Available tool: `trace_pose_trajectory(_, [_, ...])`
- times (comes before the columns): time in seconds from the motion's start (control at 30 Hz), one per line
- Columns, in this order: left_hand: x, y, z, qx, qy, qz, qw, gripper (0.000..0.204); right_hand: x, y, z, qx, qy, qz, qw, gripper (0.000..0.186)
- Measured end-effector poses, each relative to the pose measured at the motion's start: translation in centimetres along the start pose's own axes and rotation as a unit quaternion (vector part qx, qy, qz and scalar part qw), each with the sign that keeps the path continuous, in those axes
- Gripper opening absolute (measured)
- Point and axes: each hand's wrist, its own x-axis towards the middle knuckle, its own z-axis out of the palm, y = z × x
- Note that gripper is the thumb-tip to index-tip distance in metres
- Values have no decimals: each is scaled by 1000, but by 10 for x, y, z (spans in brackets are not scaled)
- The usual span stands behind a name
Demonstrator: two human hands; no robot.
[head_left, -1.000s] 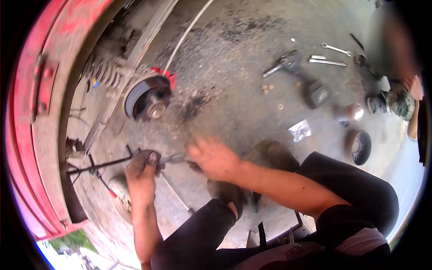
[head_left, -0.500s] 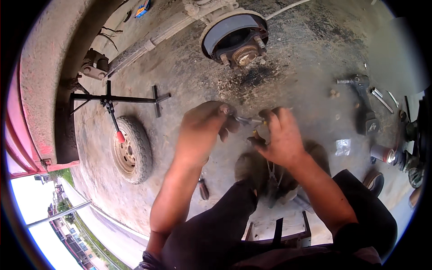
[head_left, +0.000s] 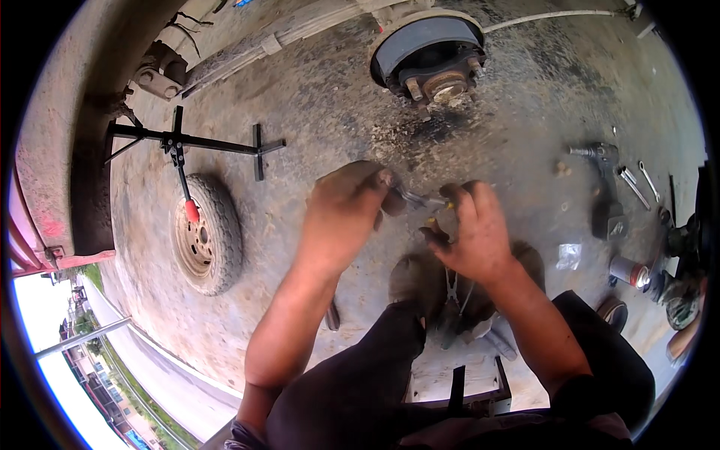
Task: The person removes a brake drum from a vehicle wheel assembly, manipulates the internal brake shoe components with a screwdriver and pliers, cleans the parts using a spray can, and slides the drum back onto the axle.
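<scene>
Gripping one end of the metal part [head_left: 415,200], the left hand [head_left: 341,210] is closed; the right hand [head_left: 476,232] half-curls at its other end, hold unclear. Steadying the left should help. Beyond them stands the hub [head_left: 448,85].

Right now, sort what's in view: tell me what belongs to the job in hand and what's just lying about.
Seemingly part of the job:
Slim metal piece, held by the left hand, its far end at the right hand
Probably the hub assembly ahead

Apparently lying about:
Wheel
Power tool
Wrench
Can
Clear packet
</scene>
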Motion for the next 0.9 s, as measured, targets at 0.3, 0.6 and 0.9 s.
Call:
trace_pose_trajectory(0.3, [0, 3, 1, 15, 7, 4, 1000, 19, 3, -4, -3, -16, -10, -2, 1000, 63])
trace_pose_trajectory(0.6, [1, -9, 7, 98, 32, 89, 991, 16, 7, 1, -17, -89, -44, -13, 995, 64])
trace_pose_trajectory(0.9, [0, -6, 9, 166, 56, 131, 976, 15, 10, -1, -20, -116, -83, -3, 990, 63])
